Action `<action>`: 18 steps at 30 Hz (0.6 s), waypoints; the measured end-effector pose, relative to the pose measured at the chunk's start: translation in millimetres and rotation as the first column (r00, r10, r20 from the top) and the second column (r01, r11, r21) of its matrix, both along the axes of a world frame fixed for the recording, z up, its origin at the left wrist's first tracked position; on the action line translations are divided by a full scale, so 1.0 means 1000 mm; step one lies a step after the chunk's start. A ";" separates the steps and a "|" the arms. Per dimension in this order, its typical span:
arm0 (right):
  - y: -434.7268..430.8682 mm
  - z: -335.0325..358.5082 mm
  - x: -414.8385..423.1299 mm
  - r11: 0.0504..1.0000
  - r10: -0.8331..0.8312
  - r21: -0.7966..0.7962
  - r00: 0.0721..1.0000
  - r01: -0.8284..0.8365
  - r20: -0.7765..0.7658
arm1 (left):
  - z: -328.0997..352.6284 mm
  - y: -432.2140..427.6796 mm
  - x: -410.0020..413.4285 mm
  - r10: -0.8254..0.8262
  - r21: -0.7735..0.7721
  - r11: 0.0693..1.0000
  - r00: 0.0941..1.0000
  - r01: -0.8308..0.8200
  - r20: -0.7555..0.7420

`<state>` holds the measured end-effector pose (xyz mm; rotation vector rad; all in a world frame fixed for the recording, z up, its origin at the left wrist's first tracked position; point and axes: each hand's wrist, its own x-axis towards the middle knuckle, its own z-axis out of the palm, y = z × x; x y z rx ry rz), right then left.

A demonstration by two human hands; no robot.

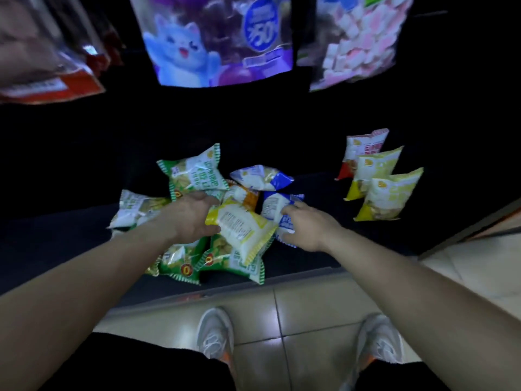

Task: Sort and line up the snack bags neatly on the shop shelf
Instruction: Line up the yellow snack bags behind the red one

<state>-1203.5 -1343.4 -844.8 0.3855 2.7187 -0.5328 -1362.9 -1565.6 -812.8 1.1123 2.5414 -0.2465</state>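
A loose heap of snack bags lies on the dark bottom shelf (pixel 56 244). My left hand (pixel 191 215) grips a yellow-and-white bag (pixel 245 232) by its left end, above the heap. My right hand (pixel 304 227) closes on a blue-and-white bag (pixel 277 210) just right of it. Green-and-white bags lie at the back (pixel 194 173), at the left (pixel 135 210) and at the front (pixel 234 263). Another blue bag (pixel 262 177) and an orange bag (pixel 245 196) lie behind my hands. At the right stand a red bag (pixel 363 149) and two yellow bags (pixel 372 170) (pixel 389 196) in a row.
Large bags hang above: a red one (pixel 50 80) at the left, a purple one with a blue cat (pixel 214 43) in the middle, a marshmallow bag (pixel 358 40) at the right. Tiled floor (pixel 310 306) and my two white shoes (pixel 215 331) lie below the shelf edge.
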 end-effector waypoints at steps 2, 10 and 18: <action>-0.026 -0.023 -0.013 0.998 0.042 -0.044 0.998 -0.044 -0.042 | -0.008 -0.013 -0.006 0.010 0.008 1.000 0.999 -0.010 0.032; -0.089 -0.076 -0.037 1.000 -0.022 0.010 0.996 0.023 -0.088 | -0.019 -0.035 -0.029 0.091 0.097 0.990 0.993 -0.098 0.072; -0.063 -0.044 -0.046 0.998 -0.062 -0.021 0.946 0.059 -0.318 | -0.017 -0.035 -0.027 0.097 0.132 0.986 0.993 -0.106 0.074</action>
